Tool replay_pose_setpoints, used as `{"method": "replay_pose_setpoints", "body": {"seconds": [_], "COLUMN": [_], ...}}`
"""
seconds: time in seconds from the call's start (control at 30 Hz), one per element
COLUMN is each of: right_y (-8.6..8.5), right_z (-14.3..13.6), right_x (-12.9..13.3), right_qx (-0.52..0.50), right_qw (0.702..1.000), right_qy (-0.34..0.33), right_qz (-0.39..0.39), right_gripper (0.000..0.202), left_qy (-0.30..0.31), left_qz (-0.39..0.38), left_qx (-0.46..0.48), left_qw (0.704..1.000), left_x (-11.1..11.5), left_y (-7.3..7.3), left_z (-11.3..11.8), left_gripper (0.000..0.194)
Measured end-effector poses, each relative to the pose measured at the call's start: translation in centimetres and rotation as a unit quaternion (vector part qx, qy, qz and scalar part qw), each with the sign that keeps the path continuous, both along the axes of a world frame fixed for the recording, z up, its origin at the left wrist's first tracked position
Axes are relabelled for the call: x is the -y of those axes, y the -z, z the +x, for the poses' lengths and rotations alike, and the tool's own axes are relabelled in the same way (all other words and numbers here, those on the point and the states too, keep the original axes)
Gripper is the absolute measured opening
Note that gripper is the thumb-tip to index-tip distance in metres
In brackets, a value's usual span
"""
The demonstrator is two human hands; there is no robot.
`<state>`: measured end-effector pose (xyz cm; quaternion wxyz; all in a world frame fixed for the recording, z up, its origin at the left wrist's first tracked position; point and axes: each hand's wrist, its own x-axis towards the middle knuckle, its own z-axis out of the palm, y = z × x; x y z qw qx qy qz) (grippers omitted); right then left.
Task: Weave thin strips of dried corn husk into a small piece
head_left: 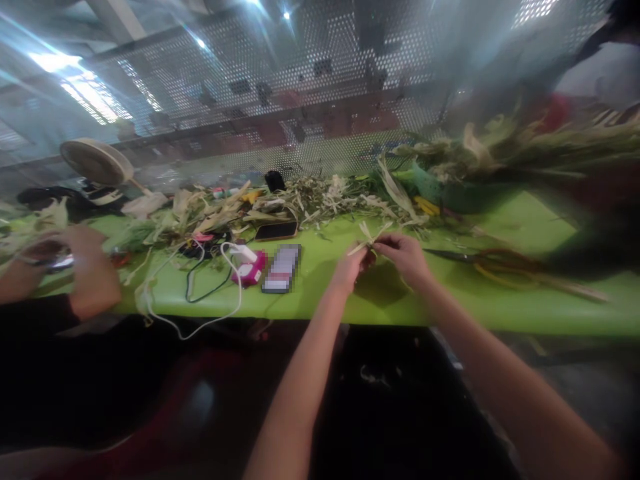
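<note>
Between my two hands is a small piece made of pale, narrow husk strips [369,235], which spread out above the fingertips. My left hand [351,268] is closed around its lower part. From the other side, my right hand [401,253] pinches it with thumb and forefinger. Both hands are just above the green tabletop [325,303]. To the right lie scissors [500,263] with yellow-orange handles, blades pointing toward my right hand. A phone [281,268] with a lit screen lies to the left of my hands.
Dried husks [335,197] are heaped along the table's back. A teal basin [450,187] piled with husks stands back right. A pink power adapter [249,267] with a white cable [240,293] and a dark phone [276,231] lie left. A co-worker's arms [93,273] rest at far left.
</note>
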<state>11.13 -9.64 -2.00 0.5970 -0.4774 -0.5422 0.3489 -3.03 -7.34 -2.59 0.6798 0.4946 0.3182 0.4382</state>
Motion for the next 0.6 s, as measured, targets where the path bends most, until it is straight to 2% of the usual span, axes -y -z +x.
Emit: {"method": "replay_pose_setpoints", "body": {"seconds": [0.17,0.33,0.47,0.6], "right_y": [-0.3,0.7,1.4,1.3], "right_z": [-0.2,0.0,0.0,0.1], "right_x": [0.3,0.1,-0.1,-0.2], "right_qx": [0.039,0.127,0.142,0.187], "right_qw": [0.999,0.988,0.985,0.974], "right_qy": [0.013,0.057,0.062,0.084], "right_qz": [0.021,0.061,0.071,0.096], "right_gripper": [0.016,0.018,0.025,0.025], "left_qy": [-0.009,-0.03,-0.034,-0.047], "left_qz": [0.037,0.06,0.027,-0.016], "left_qx": [-0.003,-0.004,0.012,0.007], "left_qw": [0.999,0.998,0.999,0.999], "left_x": [0.1,0.3,0.2,-0.1], "left_y": [-0.1,-0.3,-0.4,-0.5], "left_z": [-0.1,-0.1,-0.2,-0.2], "left_gripper": [0.019,0.026,0.026,0.022]}}
